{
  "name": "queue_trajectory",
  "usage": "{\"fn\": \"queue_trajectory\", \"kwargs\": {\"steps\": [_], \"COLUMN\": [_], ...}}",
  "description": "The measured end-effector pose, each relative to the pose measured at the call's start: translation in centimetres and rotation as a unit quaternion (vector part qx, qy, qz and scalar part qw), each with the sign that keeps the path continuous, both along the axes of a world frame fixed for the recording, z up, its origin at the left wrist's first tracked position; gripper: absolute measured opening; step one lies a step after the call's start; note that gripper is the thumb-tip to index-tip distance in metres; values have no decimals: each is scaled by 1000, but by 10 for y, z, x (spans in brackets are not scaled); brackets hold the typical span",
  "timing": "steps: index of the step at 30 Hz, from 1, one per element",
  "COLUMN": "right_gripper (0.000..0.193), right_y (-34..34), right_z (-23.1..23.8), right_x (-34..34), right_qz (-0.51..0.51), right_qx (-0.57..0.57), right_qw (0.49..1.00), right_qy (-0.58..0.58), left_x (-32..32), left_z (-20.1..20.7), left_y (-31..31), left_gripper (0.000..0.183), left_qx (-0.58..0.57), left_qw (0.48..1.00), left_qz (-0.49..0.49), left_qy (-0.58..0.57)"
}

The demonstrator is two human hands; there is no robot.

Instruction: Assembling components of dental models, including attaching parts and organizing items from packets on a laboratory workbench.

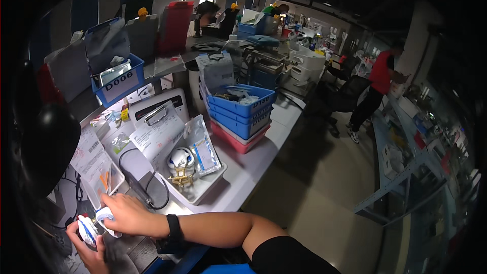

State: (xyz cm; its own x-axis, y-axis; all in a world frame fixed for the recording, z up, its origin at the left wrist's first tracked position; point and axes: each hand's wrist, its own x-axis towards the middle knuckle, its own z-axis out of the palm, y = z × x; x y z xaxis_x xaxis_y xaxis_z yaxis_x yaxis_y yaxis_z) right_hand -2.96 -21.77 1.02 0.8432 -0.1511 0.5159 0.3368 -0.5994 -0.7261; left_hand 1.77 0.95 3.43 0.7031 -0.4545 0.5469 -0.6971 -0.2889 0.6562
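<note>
The person's left hand, low at the left, has its thumb and fingers closed around a small white rounded piece with a blue band; the right hand, with a black wristband behind it, grips a white curved piece with a pale blue face in a narrow pinch; the two pieces are held just beside each other over the cluttered left end of the white worktop, and whether they touch cannot be told; beyond the right hand stands a shallow white plastic tray near printed paper sheets; to the right, a larger white rectangular tray holds a white model on a brass-coloured metal frame and a clear plastic bag with a blue-and-white card; behind it, stacked blue plastic bins rest on a red plastic bin.
</note>
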Motion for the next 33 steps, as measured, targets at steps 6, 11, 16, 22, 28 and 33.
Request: {"fn": "queue_trajectory", "kwargs": {"steps": [6,11,16,22,28,33], "right_gripper": [53,48,48,46,45,44], "right_y": [8,7,2,2,3,5], "right_z": [-8,4,5,4,14,25], "right_x": [7,5,10,10,2,9], "right_qz": [-29,-40,-55,-44,-57,36], "right_qx": [-26,66,85,135,142,175], "right_qw": [999,991,990,985,984,974], "right_qy": [-10,-107,-97,-93,-89,-141], "left_x": [-3,-11,-37,-62,-50,-27], "left_z": [5,23,48,48,37,8], "left_y": [-10,-23,-40,-48,-27,-13], "left_gripper": [58,49,41,47,85,87], "left_qx": [-48,-22,11,-14,15,-96], "left_qw": [999,988,955,964,983,989], "left_qz": [0,32,66,75,2,-36], "left_qy": [-5,-150,-290,-254,-181,-105]}}
